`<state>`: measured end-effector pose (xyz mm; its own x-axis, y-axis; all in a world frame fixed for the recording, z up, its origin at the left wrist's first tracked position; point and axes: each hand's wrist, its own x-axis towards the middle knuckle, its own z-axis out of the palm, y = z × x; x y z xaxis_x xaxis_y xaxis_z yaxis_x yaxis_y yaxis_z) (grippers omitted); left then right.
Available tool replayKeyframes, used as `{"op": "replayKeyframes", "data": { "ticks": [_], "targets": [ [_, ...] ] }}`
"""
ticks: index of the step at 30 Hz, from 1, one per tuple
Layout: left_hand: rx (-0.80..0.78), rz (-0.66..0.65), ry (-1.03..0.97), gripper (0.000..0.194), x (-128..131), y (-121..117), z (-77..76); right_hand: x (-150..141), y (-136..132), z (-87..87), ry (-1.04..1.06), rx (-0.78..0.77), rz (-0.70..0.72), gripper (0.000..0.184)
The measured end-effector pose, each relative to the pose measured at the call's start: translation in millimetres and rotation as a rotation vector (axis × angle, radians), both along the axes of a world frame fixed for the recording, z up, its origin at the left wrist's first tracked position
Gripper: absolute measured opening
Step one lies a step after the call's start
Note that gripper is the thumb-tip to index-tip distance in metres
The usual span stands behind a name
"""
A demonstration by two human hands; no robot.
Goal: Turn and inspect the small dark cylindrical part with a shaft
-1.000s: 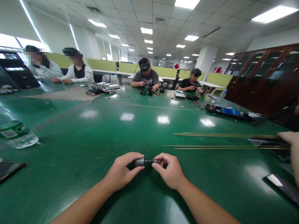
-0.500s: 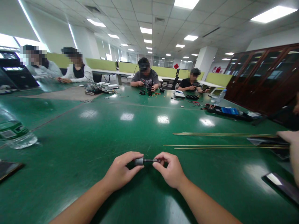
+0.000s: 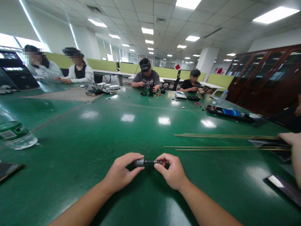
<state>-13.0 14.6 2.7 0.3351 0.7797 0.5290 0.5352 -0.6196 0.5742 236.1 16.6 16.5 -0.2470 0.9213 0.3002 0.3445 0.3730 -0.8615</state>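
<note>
Low over the green table, both hands hold one tool part, a grey metal cylinder with a thin dark shaft (image 3: 149, 162) that lies level between them. My left hand (image 3: 122, 171) has thumb and fingers closed around the thick cylinder on the left. At the other end, my right hand (image 3: 172, 172) pinches the tip of the shaft between thumb and fingers. Part of the tip is hidden by the right fingers, and I cannot make out its exact kind.
Thin brass rods (image 3: 211, 136) lie to the right, near another person's hand (image 3: 289, 138). A phone (image 3: 282, 188) rests at the lower right. A water bottle (image 3: 17, 135) lies at the left. A black tray of tools (image 3: 231, 113) and several seated people are farther back.
Almost nothing differs. Both hands keep their grip on the metal part, which has shifted very slightly left at the cylinder end.
</note>
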Motion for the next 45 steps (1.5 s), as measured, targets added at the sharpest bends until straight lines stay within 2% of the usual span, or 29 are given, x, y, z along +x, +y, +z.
{"op": "replayKeyframes", "data": {
  "ticks": [36,38,41,45],
  "targets": [
    [0.007,0.015,0.007,0.034,-2.5,0.0,-0.3,2.8,2.4,-0.3,0.032,-0.010,-0.007,0.012],
    [0.001,0.019,0.010,0.034,-2.6,0.5,0.2,4.2,3.1,-2.1,0.082,-0.048,0.007,0.014],
    [0.009,0.018,0.009,0.033,-2.5,1.0,5.2,7.6,6.6,-6.4,0.280,-0.154,0.038,0.023],
    [0.034,0.070,0.006,0.030,-2.1,0.0,12.2,11.1,13.6,-10.1,0.610,-0.171,-0.075,0.048]
  ]
}}
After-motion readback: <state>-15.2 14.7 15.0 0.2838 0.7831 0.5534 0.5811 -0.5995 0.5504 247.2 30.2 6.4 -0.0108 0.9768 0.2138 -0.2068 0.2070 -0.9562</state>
